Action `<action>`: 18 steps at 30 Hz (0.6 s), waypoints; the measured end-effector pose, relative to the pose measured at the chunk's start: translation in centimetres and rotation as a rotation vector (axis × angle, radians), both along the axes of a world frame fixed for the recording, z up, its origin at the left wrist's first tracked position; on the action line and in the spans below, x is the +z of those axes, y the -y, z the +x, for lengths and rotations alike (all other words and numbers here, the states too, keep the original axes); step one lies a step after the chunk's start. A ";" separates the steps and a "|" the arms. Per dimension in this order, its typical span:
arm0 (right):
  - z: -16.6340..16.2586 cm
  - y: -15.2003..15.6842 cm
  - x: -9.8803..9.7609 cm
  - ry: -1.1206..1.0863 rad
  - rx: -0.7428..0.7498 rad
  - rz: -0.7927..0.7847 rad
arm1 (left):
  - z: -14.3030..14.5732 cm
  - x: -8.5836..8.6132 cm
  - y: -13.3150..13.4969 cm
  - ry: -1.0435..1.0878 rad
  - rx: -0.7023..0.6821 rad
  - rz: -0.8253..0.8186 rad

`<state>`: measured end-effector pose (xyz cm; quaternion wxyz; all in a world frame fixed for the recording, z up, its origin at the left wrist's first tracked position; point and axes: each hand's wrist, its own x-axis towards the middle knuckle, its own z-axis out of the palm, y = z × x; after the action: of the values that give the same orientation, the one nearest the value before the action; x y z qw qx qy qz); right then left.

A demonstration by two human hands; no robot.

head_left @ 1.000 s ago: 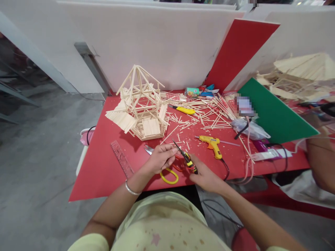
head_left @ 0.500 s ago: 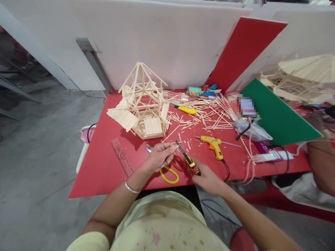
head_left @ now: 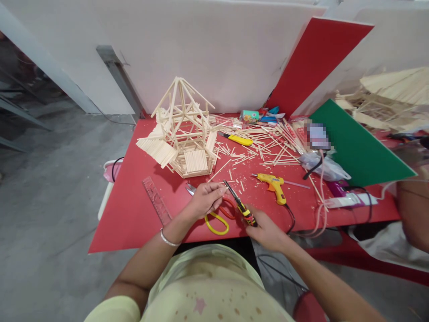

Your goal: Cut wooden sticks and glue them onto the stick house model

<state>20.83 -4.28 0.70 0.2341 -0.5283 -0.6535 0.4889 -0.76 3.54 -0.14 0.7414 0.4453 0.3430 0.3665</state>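
My left hand (head_left: pixel 208 197) is closed in a pinch on a short piece of wooden stick (head_left: pixel 226 188), mostly hidden by the fingers. My right hand (head_left: pixel 264 229) is wrapped round the black and yellow handles of long-nosed pliers (head_left: pixel 246 213). The dark jaws of the pliers point up and left, right beside the stick piece; whether they touch it I cannot tell. Under my left hand lie scissors (head_left: pixel 218 229) with one yellow and one red loop, their blades partly covered. A stick-built pavilion model (head_left: pixel 196 161) with an open roof frame stands beyond my hands.
On the red table (head_left: pixel 124 223) lie a clear ruler (head_left: pixel 156 199), a yellow glue gun (head_left: pixel 274 184) with its cord, and a yellow utility knife (head_left: pixel 239 140). Loose sticks (head_left: pixel 268 143) are scattered behind. A green board (head_left: pixel 365 147) and another person's arm (head_left: pixel 414 212) are at right.
The view has shifted very slightly. Both hands, the stick piece and the pliers stay in nearly the same place.
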 end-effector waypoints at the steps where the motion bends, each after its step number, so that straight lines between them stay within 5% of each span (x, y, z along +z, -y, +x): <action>1: -0.1 0.1 0.1 -0.030 0.002 -0.011 | 0.0 -0.1 0.0 -0.002 0.003 0.016; 10: -0.1 0.6 -1.6 -0.387 -0.053 -0.437 | -0.1 -1.4 -0.4 0.017 0.006 0.064; 15: -0.2 0.6 -1.5 -0.388 -0.068 -0.468 | -0.1 -2.2 -0.6 0.023 -0.007 0.062; 18: -0.7 0.3 -0.5 -0.257 -0.080 -0.283 | 0.2 -2.4 -0.7 0.040 0.027 0.068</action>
<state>20.13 -4.63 0.19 0.2584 -0.5148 -0.5213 0.6296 -0.58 4.23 -2.51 0.7277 0.4582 0.3213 0.3966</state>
